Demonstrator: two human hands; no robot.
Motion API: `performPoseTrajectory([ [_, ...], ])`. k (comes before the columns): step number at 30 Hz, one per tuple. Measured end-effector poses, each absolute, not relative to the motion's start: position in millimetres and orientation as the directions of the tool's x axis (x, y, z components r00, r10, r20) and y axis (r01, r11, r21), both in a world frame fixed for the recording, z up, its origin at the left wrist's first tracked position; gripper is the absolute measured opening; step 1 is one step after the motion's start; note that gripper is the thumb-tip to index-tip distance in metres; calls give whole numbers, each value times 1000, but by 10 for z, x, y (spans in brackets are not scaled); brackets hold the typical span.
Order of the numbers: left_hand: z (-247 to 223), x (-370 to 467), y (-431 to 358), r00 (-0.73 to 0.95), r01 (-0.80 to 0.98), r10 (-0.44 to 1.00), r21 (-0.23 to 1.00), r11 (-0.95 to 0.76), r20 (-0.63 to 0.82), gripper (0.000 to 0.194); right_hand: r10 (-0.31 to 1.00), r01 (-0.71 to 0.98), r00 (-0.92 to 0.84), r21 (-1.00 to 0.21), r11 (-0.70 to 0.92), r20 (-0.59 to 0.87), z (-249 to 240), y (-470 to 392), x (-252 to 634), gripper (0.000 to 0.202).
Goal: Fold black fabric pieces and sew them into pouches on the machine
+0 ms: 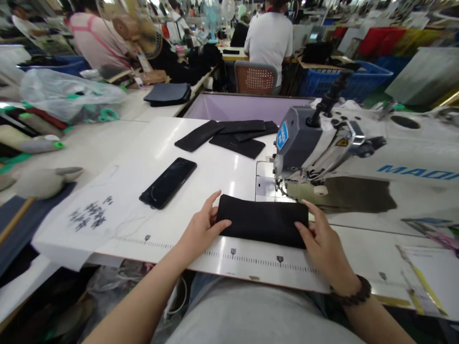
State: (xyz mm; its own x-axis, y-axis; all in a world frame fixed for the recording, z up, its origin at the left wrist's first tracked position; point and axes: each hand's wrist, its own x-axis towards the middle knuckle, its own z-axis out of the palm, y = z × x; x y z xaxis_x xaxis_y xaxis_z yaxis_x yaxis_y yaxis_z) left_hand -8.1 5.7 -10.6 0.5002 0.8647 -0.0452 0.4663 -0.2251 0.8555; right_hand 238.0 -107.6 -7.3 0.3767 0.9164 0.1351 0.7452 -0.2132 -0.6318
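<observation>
A folded black fabric piece (263, 220) lies lengthwise between my hands at the front of the sewing table. My left hand (202, 227) pinches its left end, thumb on top. At the right end my right hand (322, 239) grips it the same way, a dark beaded bracelet on the wrist. Just beyond the fabric stands a white and grey sewing machine (304, 138), its needle area close to the fabric's far edge. Under the machine's arm rests an olive-green fabric piece (358, 195).
Several black fabric pieces (240, 128) lie in a loose pile further back. A black phone (168, 183) is on the table to the left, near a paper with handwriting (88, 215). Thread cones (39, 141) stand far left. Scissors (439, 234) lie at the right. A person (268, 36) sits ahead.
</observation>
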Motion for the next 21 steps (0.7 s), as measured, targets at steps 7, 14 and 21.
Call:
performPoseTrajectory([
  [7, -110, -124, 2, 595, 495, 793, 718, -489, 130, 26, 964, 847, 147, -532, -6, 222, -99, -1148, 2396, 27],
  [14, -73, -68, -6, 583, 584, 807, 641, -498, 97, 27, 959, 899, 147, -437, -27, 242, -138, -1142, 2365, 30],
  [21, -29, -40, 10, 586, 608, 810, 648, -458, 23, 28, 968, 923, 140, -381, -51, 209, -143, -1093, 2376, 31],
])
